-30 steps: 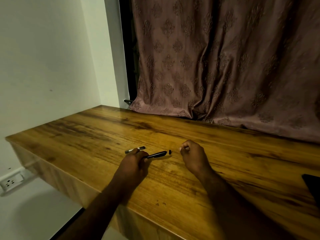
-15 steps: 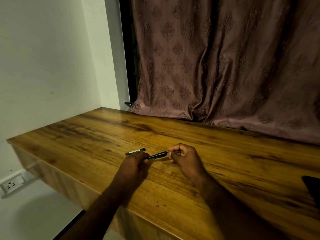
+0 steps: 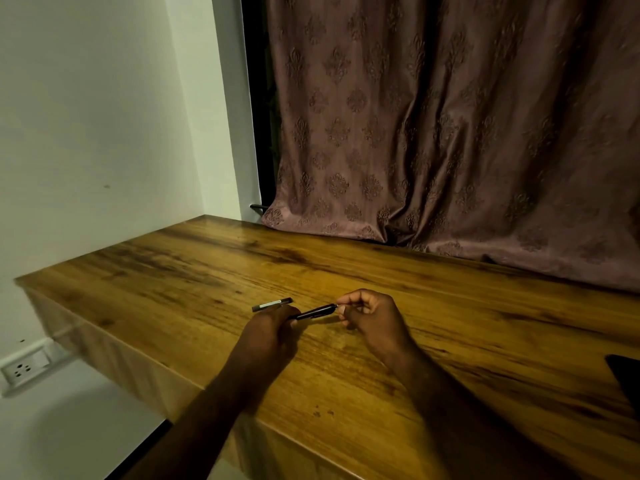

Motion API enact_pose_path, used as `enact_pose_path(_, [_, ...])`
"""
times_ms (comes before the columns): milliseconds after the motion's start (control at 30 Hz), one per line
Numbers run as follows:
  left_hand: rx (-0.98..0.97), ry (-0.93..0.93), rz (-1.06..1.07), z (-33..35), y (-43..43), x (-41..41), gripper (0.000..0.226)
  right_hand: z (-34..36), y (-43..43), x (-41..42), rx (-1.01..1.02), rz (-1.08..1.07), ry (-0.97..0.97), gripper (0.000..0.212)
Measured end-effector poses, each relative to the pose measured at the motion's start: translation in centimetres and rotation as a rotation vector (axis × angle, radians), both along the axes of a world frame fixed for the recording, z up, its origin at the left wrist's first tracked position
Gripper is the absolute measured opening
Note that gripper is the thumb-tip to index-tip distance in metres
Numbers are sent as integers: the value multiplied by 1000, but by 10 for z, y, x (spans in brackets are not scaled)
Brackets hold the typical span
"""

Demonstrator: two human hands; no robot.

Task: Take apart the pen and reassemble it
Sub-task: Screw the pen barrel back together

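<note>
Pen (image 3: 315, 312): a slim, glossy black cylinder with a faint highlight along its length, held nearly level just above the table (image 3: 467, 341). The left hand (image 3: 273, 327) is clenched around 1 end, fingers curled over it so that end is hidden. The rest of the barrel juts out of the fist toward the right hand (image 3: 372, 317). There the thumb and forefinger pinch together on the pen's free tip, the other fingers curled loosely behind; whether a small part sits between the fingertips is too small to tell. Just beyond the left knuckles, apart from the held barrel, a second slender piece (image 3: 272, 304) lies flat on the wood, dark with a pale metallic band. The tabletop is smooth, varnished wood with dark streaked grain. Behind the hands hangs a dusty-pink curtain (image 3: 450, 133), its folds embossed with a damask motif.
</note>
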State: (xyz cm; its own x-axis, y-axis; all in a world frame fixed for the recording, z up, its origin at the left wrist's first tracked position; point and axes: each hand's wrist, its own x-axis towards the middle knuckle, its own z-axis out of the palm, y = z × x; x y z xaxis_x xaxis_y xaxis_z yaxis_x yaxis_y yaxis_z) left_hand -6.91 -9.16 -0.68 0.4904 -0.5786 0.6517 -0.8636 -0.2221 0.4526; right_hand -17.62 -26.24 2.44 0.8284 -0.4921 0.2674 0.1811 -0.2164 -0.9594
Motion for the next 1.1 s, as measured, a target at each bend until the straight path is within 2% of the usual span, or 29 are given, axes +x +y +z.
enact_pose_path(367, [19, -48, 23, -3, -1, 4, 25, -2, -1, 3, -31, -1, 30, 18])
enact_pose_path(767, [11, -27, 3, -1, 0, 1, 25, -3, -3, 2, 115, 68, 16, 13])
enact_pose_path(1100, [21, -11, 10, 2, 2, -4, 26, -5, -2, 4, 156, 66, 43, 6])
